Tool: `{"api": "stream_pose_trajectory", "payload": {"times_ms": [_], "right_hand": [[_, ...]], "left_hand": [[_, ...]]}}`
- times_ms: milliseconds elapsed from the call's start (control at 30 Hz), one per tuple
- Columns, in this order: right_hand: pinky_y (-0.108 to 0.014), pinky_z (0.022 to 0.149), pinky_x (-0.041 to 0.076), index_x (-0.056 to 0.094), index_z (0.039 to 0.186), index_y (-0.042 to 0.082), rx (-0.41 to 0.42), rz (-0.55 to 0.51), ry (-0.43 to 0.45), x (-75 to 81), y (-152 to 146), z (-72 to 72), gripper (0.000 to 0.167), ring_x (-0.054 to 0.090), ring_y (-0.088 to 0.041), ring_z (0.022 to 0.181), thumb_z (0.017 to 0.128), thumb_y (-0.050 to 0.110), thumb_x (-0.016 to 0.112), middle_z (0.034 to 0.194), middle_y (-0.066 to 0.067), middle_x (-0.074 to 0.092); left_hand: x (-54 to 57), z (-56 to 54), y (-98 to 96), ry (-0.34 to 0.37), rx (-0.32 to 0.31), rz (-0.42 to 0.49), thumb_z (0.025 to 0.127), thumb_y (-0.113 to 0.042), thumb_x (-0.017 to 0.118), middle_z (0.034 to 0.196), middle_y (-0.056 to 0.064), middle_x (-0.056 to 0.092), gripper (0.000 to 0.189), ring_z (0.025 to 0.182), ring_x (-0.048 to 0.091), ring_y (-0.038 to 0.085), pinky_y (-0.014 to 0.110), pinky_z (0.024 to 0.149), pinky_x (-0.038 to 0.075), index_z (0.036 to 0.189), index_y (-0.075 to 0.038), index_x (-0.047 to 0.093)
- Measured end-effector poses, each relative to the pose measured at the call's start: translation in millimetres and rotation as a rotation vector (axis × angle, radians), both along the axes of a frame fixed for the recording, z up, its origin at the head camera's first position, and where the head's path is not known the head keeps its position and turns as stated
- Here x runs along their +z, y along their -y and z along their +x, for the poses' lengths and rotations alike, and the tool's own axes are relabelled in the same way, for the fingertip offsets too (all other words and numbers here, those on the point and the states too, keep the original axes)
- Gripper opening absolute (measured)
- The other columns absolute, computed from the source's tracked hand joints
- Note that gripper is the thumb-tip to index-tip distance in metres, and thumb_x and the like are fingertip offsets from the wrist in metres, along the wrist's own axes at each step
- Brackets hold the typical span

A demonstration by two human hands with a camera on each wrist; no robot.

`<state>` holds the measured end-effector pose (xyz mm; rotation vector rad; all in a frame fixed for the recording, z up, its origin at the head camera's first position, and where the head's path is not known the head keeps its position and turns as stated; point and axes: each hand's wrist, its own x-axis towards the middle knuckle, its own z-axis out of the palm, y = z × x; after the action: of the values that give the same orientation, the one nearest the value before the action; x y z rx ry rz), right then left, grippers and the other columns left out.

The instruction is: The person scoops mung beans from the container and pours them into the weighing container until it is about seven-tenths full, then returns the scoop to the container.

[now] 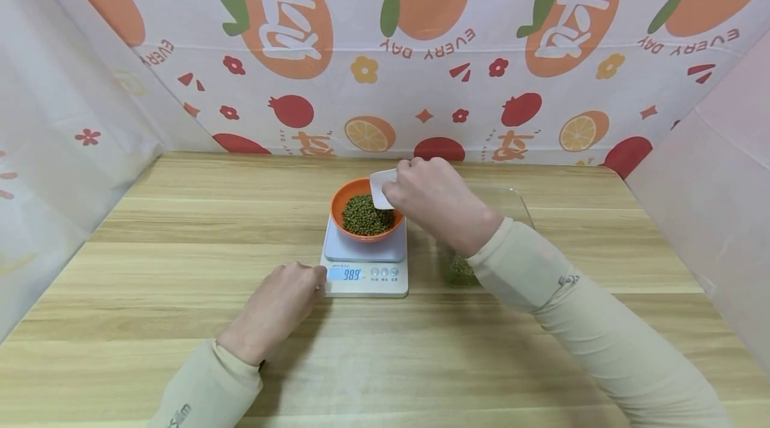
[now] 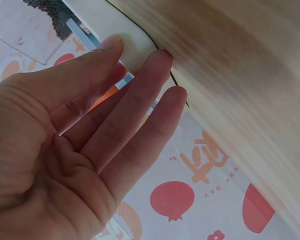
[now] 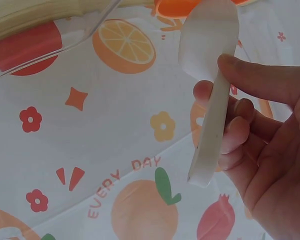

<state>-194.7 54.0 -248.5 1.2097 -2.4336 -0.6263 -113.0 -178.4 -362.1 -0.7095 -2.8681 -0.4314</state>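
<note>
My right hand [image 1: 430, 197] holds a white plastic scoop [image 3: 210, 45] by its handle, with the scoop's head tilted over the orange bowl [image 1: 337, 204]. Small green mung beans [image 1: 363, 216] lie in that bowl. Under the bowl is a white digital kitchen scale [image 1: 367, 286], its display [image 1: 345, 274] reading about 98.9. At the scale's front left corner, my left hand [image 1: 279, 304] rests against the edge. In the left wrist view its fingers [image 2: 125, 117] are loosely extended along the scale's side, gripping nothing.
A clear plastic container [image 1: 520, 204] stands right of the scale, partly hidden behind my right forearm, with more green beans [image 1: 462, 271] inside. Behind the wooden table [image 1: 180, 247] hangs a fruit-print cloth [image 1: 421, 93], and pale cloth also hangs at both sides.
</note>
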Motion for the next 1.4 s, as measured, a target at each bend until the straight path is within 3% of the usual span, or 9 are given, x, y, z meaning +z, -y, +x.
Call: {"api": "stream_pose_trajectory", "payload": {"times_ms": [400,700,933,1167,1400], "right_hand": [[-0.033,0.053,0.049,0.073,0.097,0.01,0.0,-0.068,0.037,1.6,-6,-1.6,0.016,0.059,-0.023,0.065,0.088,-0.003,0.071,0.079,-0.01,0.064],[-0.034,0.055,0.05,0.073,0.101,0.009,0.025,-0.111,0.08,-0.1,-14,-1.4,0.018,0.059,-0.023,0.067,0.088,-0.004,0.071,0.08,-0.011,0.064],[-0.037,0.055,0.052,0.07,0.101,0.009,-0.023,-0.19,0.129,5.5,-25,-1.5,0.025,0.06,-0.028,0.07,0.083,-0.009,0.069,0.084,-0.012,0.064],[-0.035,0.051,0.046,0.07,0.102,0.007,-0.069,-0.273,0.182,11.4,-42,-4.8,0.029,0.054,-0.028,0.063,0.083,-0.014,0.061,0.078,-0.011,0.06],[-0.033,0.045,0.035,0.063,0.086,0.005,-0.052,-0.371,0.174,16.5,-61,-6.3,0.031,0.043,-0.025,0.054,0.076,-0.022,0.049,0.064,-0.007,0.047]], "left_hand": [[1.8,-1.0,0.7,0.034,0.0,0.008,0.076,0.022,0.063,0.055,-0.006,0.036,0.042,0.052,0.031,0.006,0.02,0.045,0.026,0.061,-0.014,0.046],[2.7,-1.7,1.2,0.034,0.0,0.013,0.077,0.02,0.066,0.056,-0.006,0.039,0.037,0.052,0.033,0.006,0.021,0.045,0.029,0.063,-0.012,0.052],[3.6,-1.8,2.0,0.043,0.003,0.009,0.078,0.019,0.069,0.057,-0.006,0.045,0.03,0.052,0.036,0.007,0.021,0.045,0.032,0.067,-0.007,0.059],[3.9,-2.0,2.6,0.037,0.001,0.01,0.078,0.017,0.071,0.057,-0.004,0.049,0.025,0.052,0.039,0.007,0.021,0.044,0.035,0.069,-0.005,0.062],[3.4,-1.6,2.2,0.036,-0.004,0.006,0.08,0.015,0.073,0.057,-0.005,0.047,0.029,0.051,0.039,0.007,0.021,0.044,0.035,0.067,-0.007,0.058]]}}
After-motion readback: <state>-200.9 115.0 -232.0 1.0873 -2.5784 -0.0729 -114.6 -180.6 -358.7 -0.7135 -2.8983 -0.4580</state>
